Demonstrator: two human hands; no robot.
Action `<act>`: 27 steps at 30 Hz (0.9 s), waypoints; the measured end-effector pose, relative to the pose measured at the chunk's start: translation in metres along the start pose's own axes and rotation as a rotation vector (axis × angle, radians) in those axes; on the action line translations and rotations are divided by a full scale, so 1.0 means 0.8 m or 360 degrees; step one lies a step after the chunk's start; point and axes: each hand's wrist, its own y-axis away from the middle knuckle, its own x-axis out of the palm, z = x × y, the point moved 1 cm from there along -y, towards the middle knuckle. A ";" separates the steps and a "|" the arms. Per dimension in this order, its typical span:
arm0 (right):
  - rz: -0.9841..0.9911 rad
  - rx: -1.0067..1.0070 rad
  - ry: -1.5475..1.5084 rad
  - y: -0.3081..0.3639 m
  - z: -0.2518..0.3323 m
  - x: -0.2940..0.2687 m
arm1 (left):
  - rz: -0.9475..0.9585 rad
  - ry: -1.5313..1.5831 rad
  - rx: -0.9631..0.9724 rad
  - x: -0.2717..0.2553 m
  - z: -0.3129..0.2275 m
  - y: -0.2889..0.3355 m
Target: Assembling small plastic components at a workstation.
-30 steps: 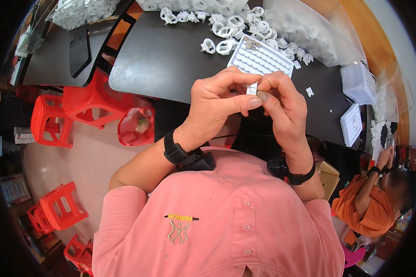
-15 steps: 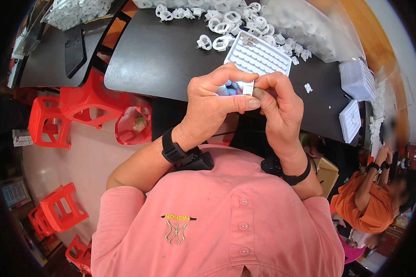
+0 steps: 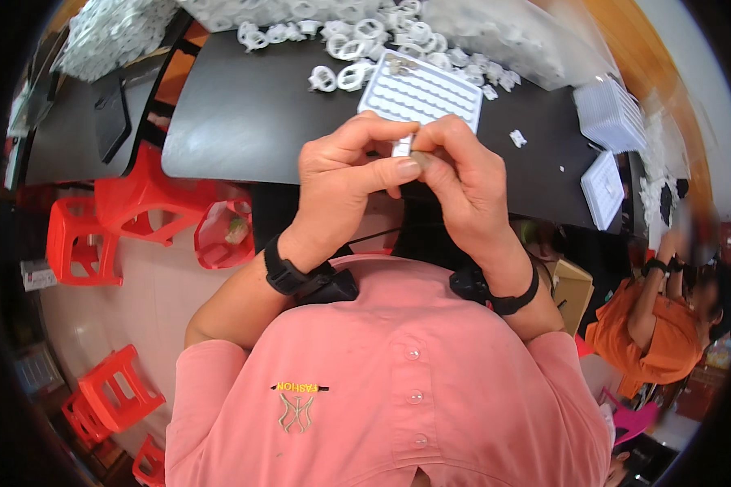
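Note:
Between the fingertips of both hands, just off the near edge of the black table [image 3: 235, 134], is a small white plastic piece [image 3: 402, 147]. My left hand [image 3: 333, 166] pinches it between thumb and forefinger. The thumb and forefinger of my right hand [image 3: 467, 174] close on its right end and cover part of it. Right behind the hands lies a white tray [image 3: 430, 100] with rows of small pockets. A few dull metallic bits [image 3: 400, 63] sit in its far left corner.
Loose white ring-shaped plastic parts [image 3: 351, 77] and a clear bag of parts [image 3: 495, 40] crowd the far side. Stacked white trays [image 3: 607, 114] and another tray [image 3: 603, 188] are at right. Red stools [image 3: 85, 241] stand left; a person in orange [image 3: 654, 333] sits right.
The bright bluish glow in my left palm is gone. Both hands, still around the white piece, appear further left in the picture, as does the table, with the view shifted.

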 end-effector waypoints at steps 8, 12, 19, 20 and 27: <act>-0.0196 -0.0132 0.0516 0.013 -0.003 -0.034 | 0.0025 0.0010 0.0017 -0.003 -0.005 0.001; -0.0571 -0.0030 0.1387 0.021 -0.025 -0.115 | 0.0119 0.0003 0.0013 -0.006 -0.008 0.001; -0.0315 -0.0076 0.1820 0.037 -0.069 -0.163 | 0.0104 0.0066 -0.0061 -0.004 -0.006 0.000; -0.0300 -0.0069 0.1818 0.040 -0.072 -0.162 | 0.0108 0.0083 -0.0058 -0.005 -0.006 0.000; -0.0291 -0.0140 0.1683 0.047 -0.065 -0.161 | 0.0110 0.0027 -0.0114 -0.016 -0.006 -0.003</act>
